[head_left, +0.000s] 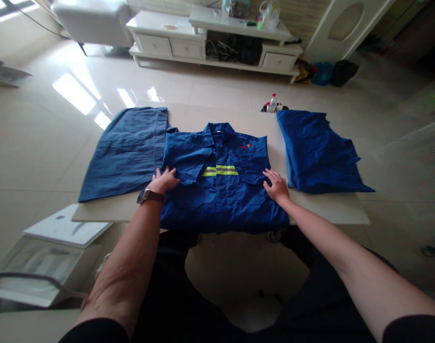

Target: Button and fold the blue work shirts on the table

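A blue work shirt lies flat and buttoned on a pale table, collar away from me, with a yellow reflective stripe across its chest. My left hand rests with spread fingers on the shirt's sleeve and front, holding nothing. My right hand lies flat on the shirt's right edge, also holding nothing. A dark blue cloth garment lies spread to the left of the shirt, and a rumpled blue garment lies to its right.
A small bottle with a red cap stands among small items at the table's far edge. A white TV cabinet and dark bags stand beyond on a glossy tiled floor. A white box sits lower left.
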The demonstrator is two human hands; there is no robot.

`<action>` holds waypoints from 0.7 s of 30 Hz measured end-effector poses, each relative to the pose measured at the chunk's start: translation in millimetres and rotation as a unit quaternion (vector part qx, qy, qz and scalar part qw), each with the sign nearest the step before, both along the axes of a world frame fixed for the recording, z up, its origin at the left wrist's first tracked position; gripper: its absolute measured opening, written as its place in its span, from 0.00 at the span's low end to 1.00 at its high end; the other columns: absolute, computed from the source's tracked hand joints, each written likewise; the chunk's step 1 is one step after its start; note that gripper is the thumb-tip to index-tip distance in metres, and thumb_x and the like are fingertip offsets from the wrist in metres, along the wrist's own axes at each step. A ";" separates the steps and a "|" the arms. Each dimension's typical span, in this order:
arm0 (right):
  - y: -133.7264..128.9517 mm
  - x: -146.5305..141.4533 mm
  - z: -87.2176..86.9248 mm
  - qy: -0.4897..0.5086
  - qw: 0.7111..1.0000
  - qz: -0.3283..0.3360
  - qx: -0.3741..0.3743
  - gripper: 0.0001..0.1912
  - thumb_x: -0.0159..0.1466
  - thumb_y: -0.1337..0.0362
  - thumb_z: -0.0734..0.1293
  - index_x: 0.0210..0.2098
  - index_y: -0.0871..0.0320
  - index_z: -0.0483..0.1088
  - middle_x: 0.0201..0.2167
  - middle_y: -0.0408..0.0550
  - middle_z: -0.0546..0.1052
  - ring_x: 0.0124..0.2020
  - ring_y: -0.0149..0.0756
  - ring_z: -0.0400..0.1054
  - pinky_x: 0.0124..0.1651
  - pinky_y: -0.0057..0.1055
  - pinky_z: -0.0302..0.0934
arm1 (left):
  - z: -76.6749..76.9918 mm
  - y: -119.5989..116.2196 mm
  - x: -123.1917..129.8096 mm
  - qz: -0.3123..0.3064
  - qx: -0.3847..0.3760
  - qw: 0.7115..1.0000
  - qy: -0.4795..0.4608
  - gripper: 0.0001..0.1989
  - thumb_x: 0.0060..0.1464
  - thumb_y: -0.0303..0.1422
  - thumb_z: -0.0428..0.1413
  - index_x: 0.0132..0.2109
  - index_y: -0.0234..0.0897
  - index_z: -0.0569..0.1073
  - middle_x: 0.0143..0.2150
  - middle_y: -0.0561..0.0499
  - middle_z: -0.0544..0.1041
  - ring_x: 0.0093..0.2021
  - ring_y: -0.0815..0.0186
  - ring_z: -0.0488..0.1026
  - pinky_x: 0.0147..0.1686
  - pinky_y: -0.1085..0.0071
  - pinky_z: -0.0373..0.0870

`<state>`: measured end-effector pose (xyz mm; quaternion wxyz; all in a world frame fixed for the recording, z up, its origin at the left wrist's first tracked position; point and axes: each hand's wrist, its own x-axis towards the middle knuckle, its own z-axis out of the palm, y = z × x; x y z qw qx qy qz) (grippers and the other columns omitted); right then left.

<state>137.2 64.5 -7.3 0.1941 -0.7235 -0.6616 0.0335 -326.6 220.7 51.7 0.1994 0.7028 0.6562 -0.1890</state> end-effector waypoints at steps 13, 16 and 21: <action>0.7 0.3 1.0 -0.003 1.000 0.005 0.001 0.24 0.68 0.61 0.62 0.62 0.55 0.73 0.67 0.51 0.72 0.70 0.50 0.63 0.68 0.55 0.61 | 9.3 -10.1 10.2 -0.091 -0.020 0.995 -0.037 0.52 0.56 0.51 0.62 0.79 0.58 0.43 0.82 0.46 0.34 0.79 0.32 0.31 0.69 0.25 0.42; 0.4 0.7 0.1 -0.002 1.000 0.004 0.004 0.24 0.68 0.61 0.62 0.62 0.54 0.73 0.67 0.51 0.72 0.70 0.51 0.63 0.68 0.55 0.61 | 6.5 -14.0 15.0 -0.065 -0.006 0.997 -0.044 0.40 0.65 0.42 0.53 0.78 0.60 0.45 0.82 0.52 0.37 0.79 0.33 0.33 0.69 0.23 0.41; 0.6 0.2 -0.1 0.001 1.000 0.004 0.006 0.24 0.67 0.61 0.62 0.62 0.54 0.73 0.67 0.51 0.72 0.70 0.51 0.63 0.68 0.56 0.61 | 7.6 -12.0 20.2 -0.011 0.007 0.996 -0.083 0.36 0.68 0.37 0.41 0.79 0.58 0.42 0.82 0.56 0.40 0.79 0.38 0.36 0.70 0.25 0.42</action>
